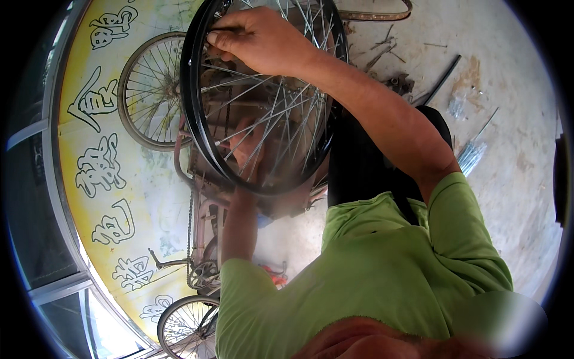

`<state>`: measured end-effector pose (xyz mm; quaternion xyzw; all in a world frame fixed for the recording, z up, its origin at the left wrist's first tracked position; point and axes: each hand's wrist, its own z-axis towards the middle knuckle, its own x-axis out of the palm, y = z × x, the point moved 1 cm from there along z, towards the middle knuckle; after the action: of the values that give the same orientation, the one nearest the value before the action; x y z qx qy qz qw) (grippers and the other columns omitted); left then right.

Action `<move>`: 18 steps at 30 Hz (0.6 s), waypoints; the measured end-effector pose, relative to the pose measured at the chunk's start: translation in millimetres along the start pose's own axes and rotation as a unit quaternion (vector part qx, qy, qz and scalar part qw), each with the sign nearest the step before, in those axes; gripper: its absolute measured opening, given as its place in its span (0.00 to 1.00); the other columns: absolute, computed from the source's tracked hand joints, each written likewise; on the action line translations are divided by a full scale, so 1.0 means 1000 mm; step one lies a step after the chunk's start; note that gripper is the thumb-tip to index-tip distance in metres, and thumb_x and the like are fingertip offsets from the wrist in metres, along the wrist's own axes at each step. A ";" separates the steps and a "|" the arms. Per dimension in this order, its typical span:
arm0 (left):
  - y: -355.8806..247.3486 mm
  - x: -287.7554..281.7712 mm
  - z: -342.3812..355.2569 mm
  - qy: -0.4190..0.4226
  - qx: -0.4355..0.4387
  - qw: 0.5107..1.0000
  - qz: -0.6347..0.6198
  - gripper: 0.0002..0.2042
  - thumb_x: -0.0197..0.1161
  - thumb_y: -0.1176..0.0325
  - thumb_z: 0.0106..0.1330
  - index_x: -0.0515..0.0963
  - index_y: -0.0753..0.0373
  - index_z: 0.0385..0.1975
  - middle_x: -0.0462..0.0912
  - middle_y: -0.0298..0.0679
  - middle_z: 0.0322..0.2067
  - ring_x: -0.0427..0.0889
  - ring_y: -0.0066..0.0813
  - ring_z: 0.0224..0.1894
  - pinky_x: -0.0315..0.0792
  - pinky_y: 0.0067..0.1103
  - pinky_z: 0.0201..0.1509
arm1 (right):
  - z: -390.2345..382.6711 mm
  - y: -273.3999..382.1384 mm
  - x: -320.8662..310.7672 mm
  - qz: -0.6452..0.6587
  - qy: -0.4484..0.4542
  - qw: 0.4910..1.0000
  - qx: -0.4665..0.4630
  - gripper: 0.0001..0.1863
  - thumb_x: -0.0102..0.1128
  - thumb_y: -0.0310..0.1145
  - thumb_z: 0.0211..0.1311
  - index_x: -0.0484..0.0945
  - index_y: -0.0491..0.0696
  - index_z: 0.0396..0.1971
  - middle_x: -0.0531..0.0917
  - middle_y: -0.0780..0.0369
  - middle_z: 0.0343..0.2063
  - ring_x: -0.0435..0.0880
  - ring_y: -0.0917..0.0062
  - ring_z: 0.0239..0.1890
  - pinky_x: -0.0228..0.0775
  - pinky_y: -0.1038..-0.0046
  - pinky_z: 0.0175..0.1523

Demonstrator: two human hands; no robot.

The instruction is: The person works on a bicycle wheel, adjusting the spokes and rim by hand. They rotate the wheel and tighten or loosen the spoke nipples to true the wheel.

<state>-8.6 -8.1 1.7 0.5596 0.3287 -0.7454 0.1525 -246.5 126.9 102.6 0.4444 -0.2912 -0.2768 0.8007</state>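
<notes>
A bicycle wheel (191, 107) with a black rim and thin silver spokes (281, 116) stands tilted in front of me, cut off by the top edge of the view. Over its upper left part reaches my right hand (257, 45), thumb and fingers pinched together right beside the inner side of the rim. What lies between those fingertips is too small to make out. My left hand (246, 140) is seen through the spokes, behind the wheel. Spokes and blur hide its fingers, so its grip does not show.
An old bicycle with a rusty frame (206, 215), a crank and two spoked wheels (127, 96) stands at the left, by a yellow-and-white banner (89, 161). On the floor at right lie a spoke bundle (472, 157), a plastic bag (457, 107), a black rod (443, 79) and a rusty rim (376, 16).
</notes>
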 end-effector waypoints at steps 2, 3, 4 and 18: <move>0.000 0.002 -0.002 -0.009 0.000 1.000 -0.007 0.15 0.64 0.58 0.66 0.85 0.59 0.46 0.88 0.52 0.38 0.88 0.53 0.42 0.78 0.38 0.48 | 0.001 0.003 -0.002 -0.007 0.010 1.000 0.005 0.16 0.68 0.44 0.64 0.89 0.51 0.45 0.91 0.60 0.35 0.91 0.68 0.35 0.83 0.69 0.45; 0.001 0.002 -0.002 -0.014 -0.001 1.000 -0.010 0.15 0.64 0.58 0.66 0.85 0.59 0.46 0.88 0.52 0.38 0.88 0.53 0.42 0.78 0.38 0.48 | -0.002 0.008 -0.004 -0.042 -0.001 0.999 -0.003 0.16 0.68 0.44 0.64 0.89 0.51 0.45 0.91 0.59 0.35 0.91 0.68 0.36 0.83 0.69 0.45; 0.006 0.004 -0.002 -0.014 -0.002 1.000 -0.011 0.14 0.64 0.58 0.66 0.85 0.59 0.45 0.88 0.52 0.37 0.88 0.53 0.42 0.78 0.38 0.47 | -0.005 0.013 -0.005 -0.077 -0.012 0.997 -0.011 0.16 0.68 0.44 0.64 0.89 0.50 0.45 0.91 0.59 0.35 0.91 0.68 0.36 0.83 0.69 0.45; -0.014 0.000 0.000 -0.029 0.019 0.999 -0.009 0.13 0.67 0.61 0.68 0.84 0.65 0.42 0.87 0.53 0.35 0.88 0.51 0.38 0.78 0.38 0.41 | -0.045 0.021 -0.013 -0.093 -0.102 0.982 -0.126 0.13 0.70 0.37 0.60 0.86 0.47 0.43 0.89 0.58 0.32 0.90 0.62 0.35 0.82 0.66 0.42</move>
<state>-16.5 2.1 6.0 0.5376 0.3151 -0.7686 0.1446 -219.7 170.3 98.7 0.3349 -0.2915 -0.4287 0.7868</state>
